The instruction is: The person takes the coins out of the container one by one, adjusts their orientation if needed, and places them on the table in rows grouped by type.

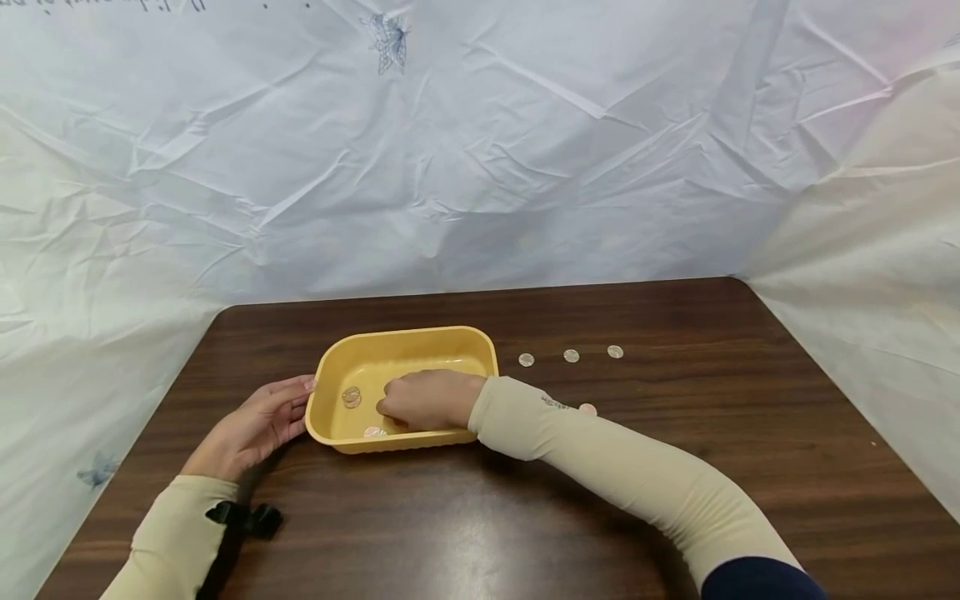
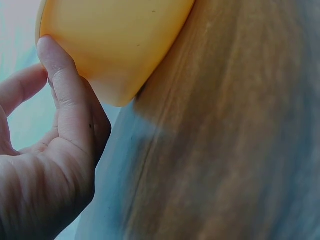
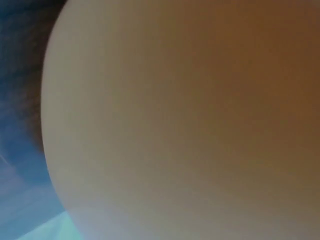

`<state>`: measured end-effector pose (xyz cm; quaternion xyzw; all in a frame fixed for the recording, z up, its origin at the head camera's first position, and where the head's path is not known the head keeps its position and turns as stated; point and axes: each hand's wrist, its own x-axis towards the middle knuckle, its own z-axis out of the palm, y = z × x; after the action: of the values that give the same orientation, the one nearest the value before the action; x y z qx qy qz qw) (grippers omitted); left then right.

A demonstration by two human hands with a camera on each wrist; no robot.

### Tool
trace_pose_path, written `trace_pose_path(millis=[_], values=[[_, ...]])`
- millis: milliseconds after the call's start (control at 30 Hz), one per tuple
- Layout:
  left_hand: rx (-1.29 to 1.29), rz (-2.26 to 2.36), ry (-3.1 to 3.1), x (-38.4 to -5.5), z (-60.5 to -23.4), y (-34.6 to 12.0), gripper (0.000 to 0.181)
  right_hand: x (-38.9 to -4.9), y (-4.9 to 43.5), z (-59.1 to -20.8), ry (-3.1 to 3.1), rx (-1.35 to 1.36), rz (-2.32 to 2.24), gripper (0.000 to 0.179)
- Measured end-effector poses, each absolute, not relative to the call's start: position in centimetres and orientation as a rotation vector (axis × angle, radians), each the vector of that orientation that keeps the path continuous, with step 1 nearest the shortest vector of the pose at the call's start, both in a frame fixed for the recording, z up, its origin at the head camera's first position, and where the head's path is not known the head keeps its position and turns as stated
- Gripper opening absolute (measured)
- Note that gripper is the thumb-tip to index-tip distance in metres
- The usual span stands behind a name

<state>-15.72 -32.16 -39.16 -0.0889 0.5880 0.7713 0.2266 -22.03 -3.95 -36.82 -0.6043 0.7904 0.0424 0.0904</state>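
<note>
A yellow rectangular tub with rounded corners lies left of centre on the table. My right hand reaches down into it over the right side, back of the hand upward, its fingertips mostly hidden below. Whether those fingers pinch a coin I cannot tell. Overlapping coins lie on the tub floor to the left, and more coins by the near wall. At the tub's left end, my left hand touches the outer wall near the rim, a fingertip against it in the left wrist view.
Right of the tub, a row of three coins lies on the dark wooden table. Another coin shows partly behind the right sleeve. White sheeting hangs behind and along both sides. The right wrist view is mostly a blurred tan surface.
</note>
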Motion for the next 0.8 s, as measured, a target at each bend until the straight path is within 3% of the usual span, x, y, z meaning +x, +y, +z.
trace_pose_path(millis=[467, 800], values=[[-0.227, 2.123, 1.618, -15.7, -39.4, -32.2, 0.022, -21.5, -3.0, -36.0, 2.481, -1.842, 0.147, 0.021], [-0.167, 2.127, 1.611, -15.9, -39.6, -32.3, 0.026, -20.1, 2.7, -33.8, 2.736, -1.918, -0.113, 0.028]])
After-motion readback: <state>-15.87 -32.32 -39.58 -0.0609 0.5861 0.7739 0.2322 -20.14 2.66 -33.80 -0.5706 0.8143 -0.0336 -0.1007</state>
